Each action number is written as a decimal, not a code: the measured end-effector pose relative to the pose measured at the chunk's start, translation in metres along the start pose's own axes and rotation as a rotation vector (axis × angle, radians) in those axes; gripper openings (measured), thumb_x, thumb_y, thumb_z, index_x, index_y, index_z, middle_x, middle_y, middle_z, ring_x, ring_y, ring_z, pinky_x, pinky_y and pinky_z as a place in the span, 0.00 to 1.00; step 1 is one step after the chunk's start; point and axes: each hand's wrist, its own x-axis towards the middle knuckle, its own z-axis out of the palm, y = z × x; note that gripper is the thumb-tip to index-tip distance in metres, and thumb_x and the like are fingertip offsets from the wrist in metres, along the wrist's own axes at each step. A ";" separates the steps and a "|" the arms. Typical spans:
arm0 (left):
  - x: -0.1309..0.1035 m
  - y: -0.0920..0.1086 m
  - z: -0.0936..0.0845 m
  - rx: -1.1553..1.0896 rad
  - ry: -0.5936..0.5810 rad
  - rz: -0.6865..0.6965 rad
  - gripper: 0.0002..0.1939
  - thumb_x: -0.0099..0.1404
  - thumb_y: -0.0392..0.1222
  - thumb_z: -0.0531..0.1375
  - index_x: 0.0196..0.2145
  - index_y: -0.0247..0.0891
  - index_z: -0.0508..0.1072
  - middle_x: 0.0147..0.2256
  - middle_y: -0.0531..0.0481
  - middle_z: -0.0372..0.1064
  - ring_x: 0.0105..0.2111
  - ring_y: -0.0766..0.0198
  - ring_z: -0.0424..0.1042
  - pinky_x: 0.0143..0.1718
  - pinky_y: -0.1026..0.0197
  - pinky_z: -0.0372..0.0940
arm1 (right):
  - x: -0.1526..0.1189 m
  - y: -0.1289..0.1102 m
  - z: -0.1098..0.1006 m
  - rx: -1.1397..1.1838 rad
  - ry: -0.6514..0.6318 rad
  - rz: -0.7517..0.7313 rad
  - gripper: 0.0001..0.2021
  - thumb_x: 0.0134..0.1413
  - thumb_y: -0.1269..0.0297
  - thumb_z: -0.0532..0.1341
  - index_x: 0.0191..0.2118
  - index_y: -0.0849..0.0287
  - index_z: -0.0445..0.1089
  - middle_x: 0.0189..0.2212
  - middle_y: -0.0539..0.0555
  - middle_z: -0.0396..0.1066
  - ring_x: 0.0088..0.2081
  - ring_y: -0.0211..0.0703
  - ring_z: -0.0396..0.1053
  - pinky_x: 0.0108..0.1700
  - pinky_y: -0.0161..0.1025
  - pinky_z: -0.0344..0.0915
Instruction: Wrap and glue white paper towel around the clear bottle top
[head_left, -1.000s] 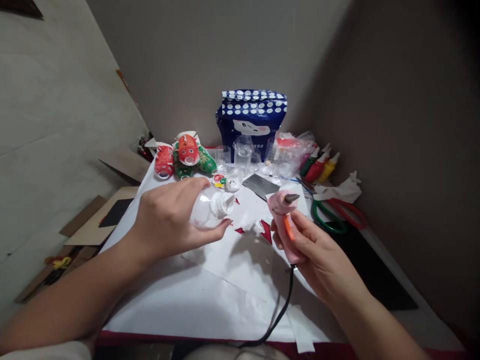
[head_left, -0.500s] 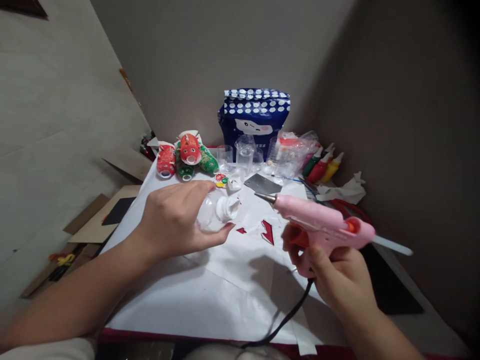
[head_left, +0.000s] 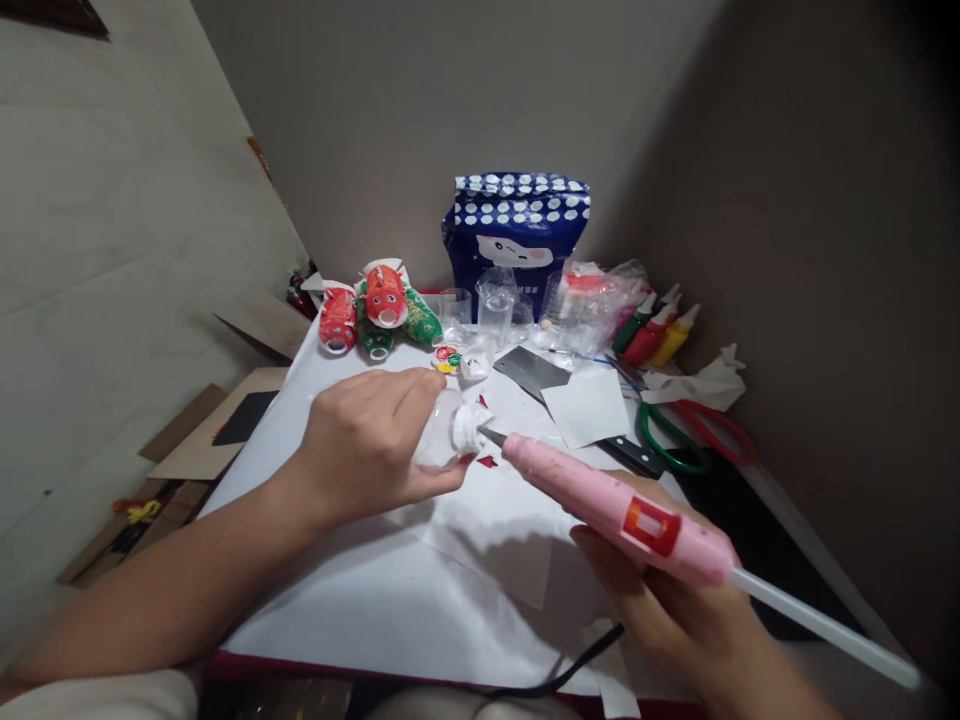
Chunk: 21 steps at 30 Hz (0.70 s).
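My left hand (head_left: 375, 440) is wrapped round a clear plastic bottle (head_left: 436, 432) that lies sideways, its white neck piece (head_left: 469, 428) pointing right. In my right hand (head_left: 675, 600) is a pink glue gun (head_left: 585, 490) with a long glue stick (head_left: 825, 625) out of its back. The gun's metal nozzle (head_left: 493, 436) is at the white piece; whether it touches cannot be made out. Small red cut pieces (head_left: 487, 461) lie on the white table covering just beyond the nozzle.
Red and green fish figures (head_left: 386, 295) sit at the back left, beside clear cups (head_left: 496, 305) and a blue bag (head_left: 521, 240). Paint bottles (head_left: 651, 335), green-and-red handles (head_left: 675, 440), a grey blade (head_left: 531, 375) and white paper (head_left: 586, 407) lie to the right.
My right hand has swung the glue gun left and tilted it, bringing its nozzle to the bottle's white end. My left hand and the bottle have shifted slightly right.
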 end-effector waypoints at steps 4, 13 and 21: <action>-0.001 0.003 0.004 -0.002 -0.035 -0.011 0.20 0.60 0.53 0.60 0.40 0.32 0.71 0.33 0.41 0.77 0.31 0.51 0.77 0.29 0.54 0.67 | 0.004 -0.005 0.000 -0.034 0.036 -0.039 0.19 0.56 0.74 0.57 0.53 0.54 0.63 0.38 0.56 0.75 0.36 0.49 0.74 0.35 0.42 0.70; -0.001 0.004 0.006 0.003 -0.071 -0.048 0.19 0.59 0.51 0.61 0.40 0.33 0.71 0.33 0.41 0.77 0.32 0.49 0.77 0.31 0.53 0.67 | 0.004 -0.004 0.000 -0.050 0.003 -0.036 0.20 0.55 0.75 0.57 0.54 0.56 0.64 0.37 0.57 0.74 0.35 0.48 0.73 0.35 0.41 0.69; -0.001 0.003 0.011 0.006 -0.100 -0.057 0.20 0.59 0.54 0.60 0.39 0.33 0.71 0.34 0.41 0.78 0.32 0.50 0.77 0.30 0.53 0.67 | 0.000 0.001 -0.001 -0.038 -0.045 -0.026 0.22 0.55 0.75 0.56 0.56 0.57 0.63 0.40 0.58 0.73 0.38 0.48 0.73 0.38 0.41 0.70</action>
